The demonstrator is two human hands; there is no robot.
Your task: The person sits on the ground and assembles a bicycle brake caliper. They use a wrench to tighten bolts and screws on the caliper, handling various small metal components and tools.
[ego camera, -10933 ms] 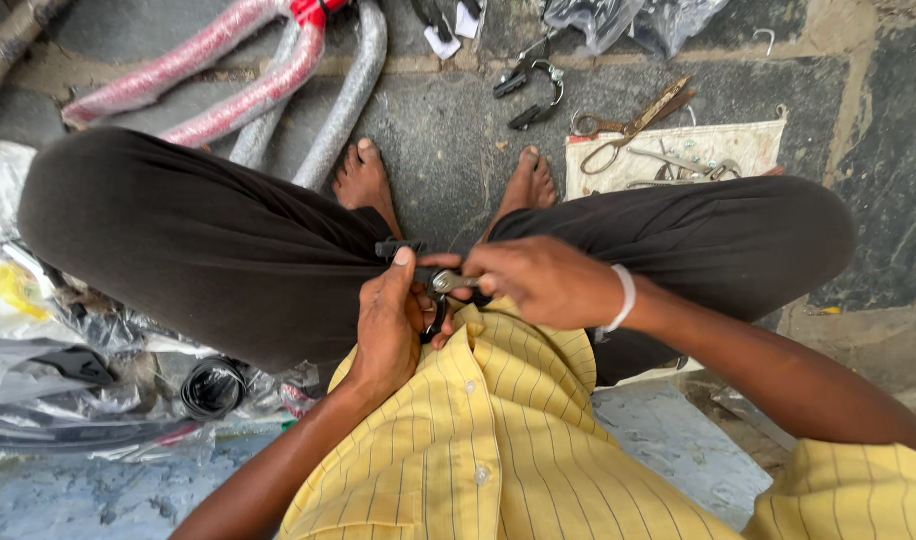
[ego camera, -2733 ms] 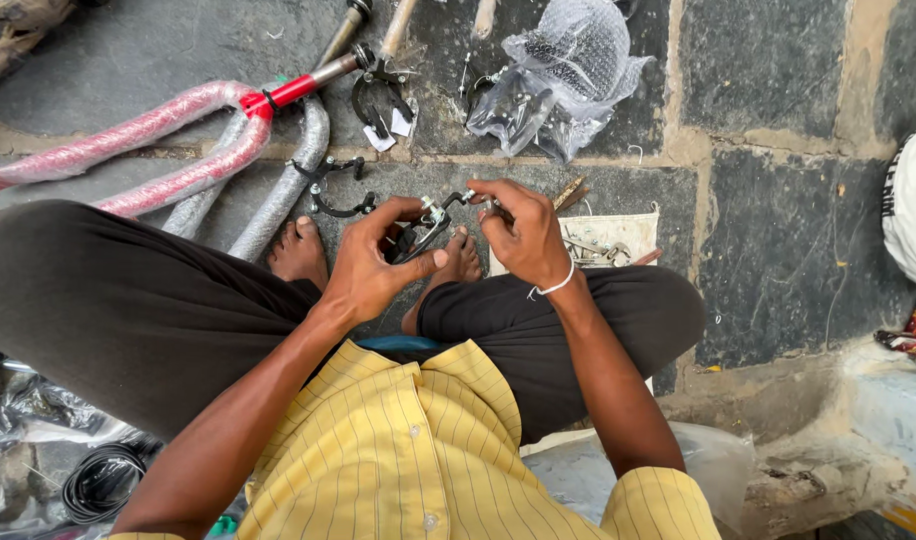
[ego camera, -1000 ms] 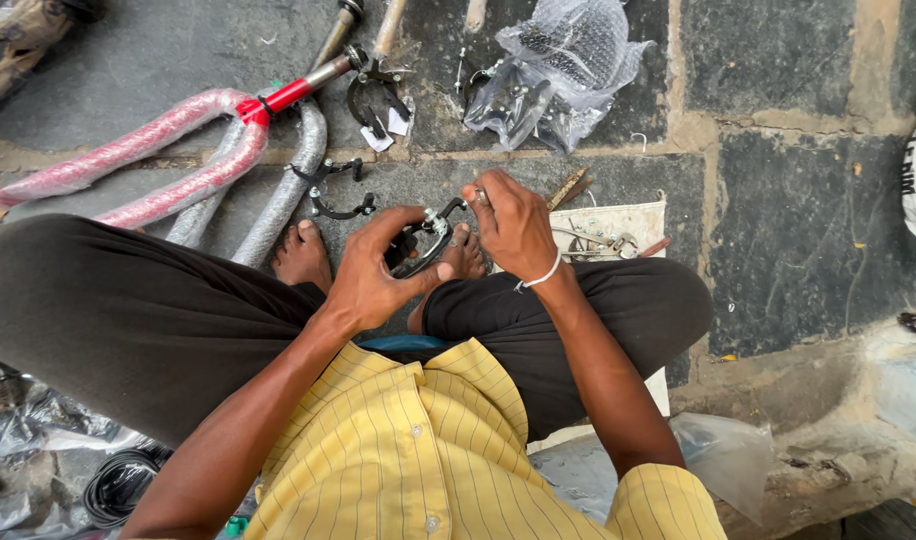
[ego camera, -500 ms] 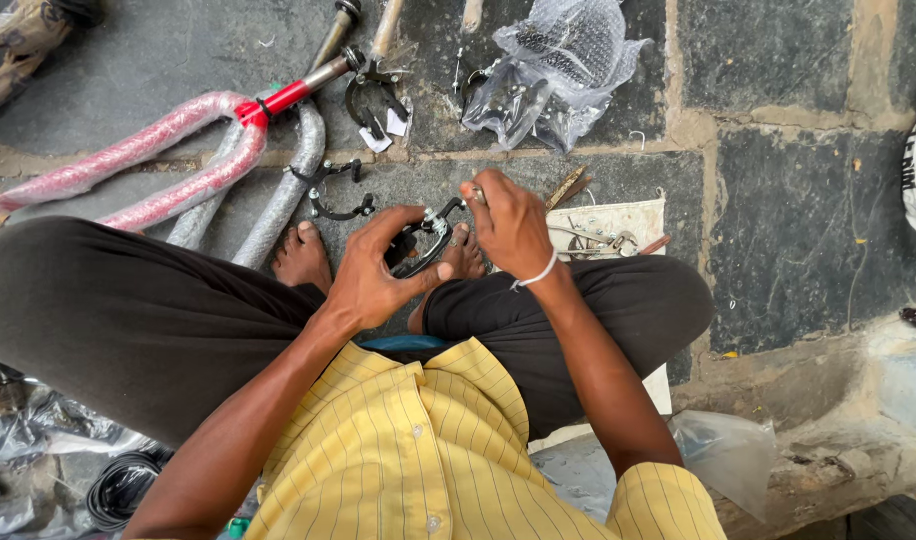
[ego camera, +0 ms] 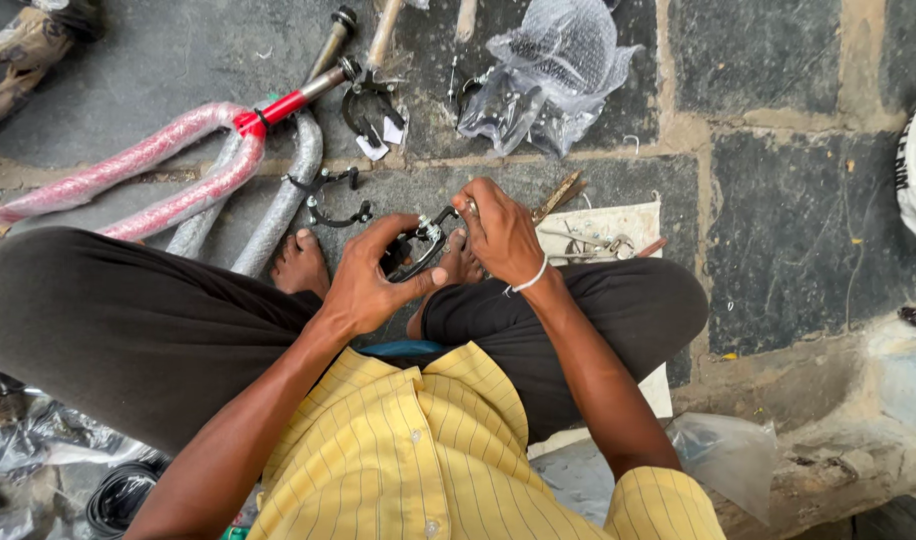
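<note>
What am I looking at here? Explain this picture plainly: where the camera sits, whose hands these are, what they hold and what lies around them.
The camera sits on a person's head and looks straight down, so you see their own yellow striped shirt, dark trousers and bare feet; they sit cross-legged on a stone floor. There is no machine, only two bare hands. The left hand grips a small black metal brake caliper from below, and the right hand pinches its upper end with the fingertips. On the floor ahead lie a bicycle fork wrapped in red and grey padding, another loose black caliper, a crumpled bubble-wrap bag and a sheet of paper with small tools. More plastic wrapping lies at the lower left.
</note>
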